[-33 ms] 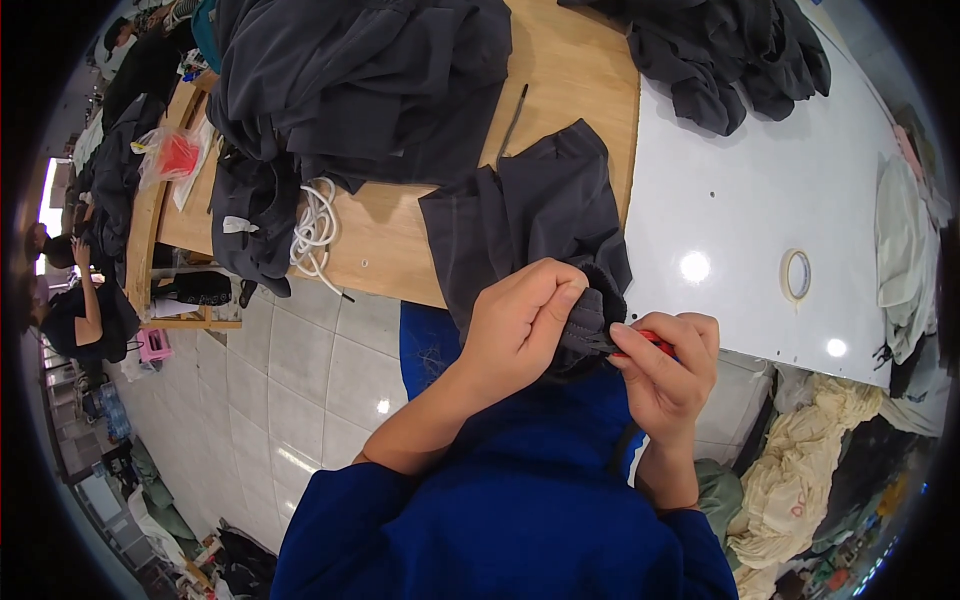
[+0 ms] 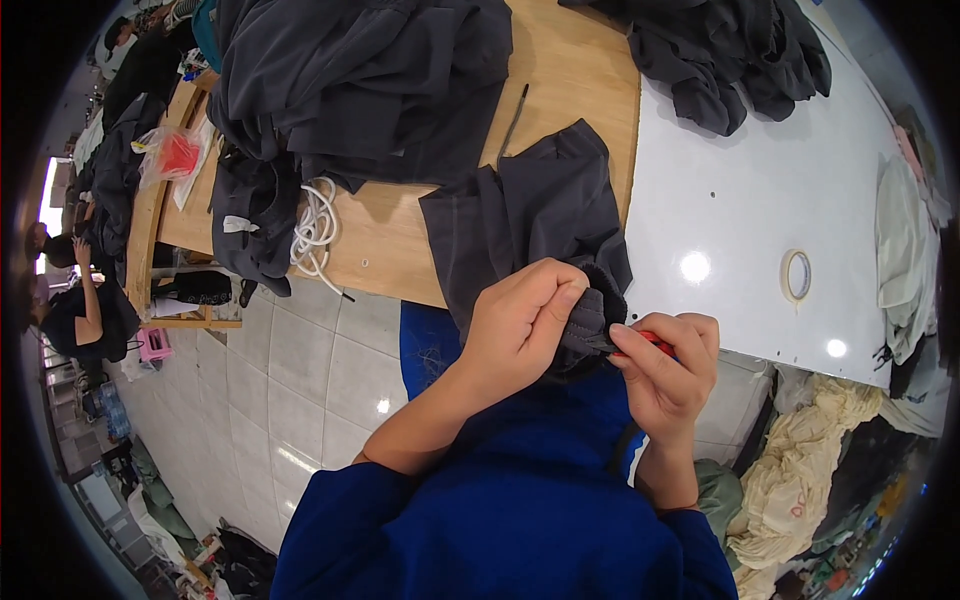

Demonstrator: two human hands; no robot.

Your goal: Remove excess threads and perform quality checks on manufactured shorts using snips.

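1. Dark grey garment [image 2: 530, 225] drapes off the near bench [image 2: 590, 70] edge, soft and limp.
2. Left hand [image 2: 520, 320] pinches its bunched hem; right hand [image 2: 665, 365] pinches a small red-handled cutter [image 2: 650, 342] beside it.

Garment workshop. Long wooden worktable [image 2: 575, 75] was the anchor: heaps of dark grey garments [image 2: 370, 70] piled on it, coil of white cord [image 2: 315, 225] at its near edge, white glossy table [image 2: 740, 200] butted against its right end with a tape roll [image 2: 797, 275]. Another worker [image 2: 75, 300] sat left of it, on tiled floor [image 2: 290, 370].
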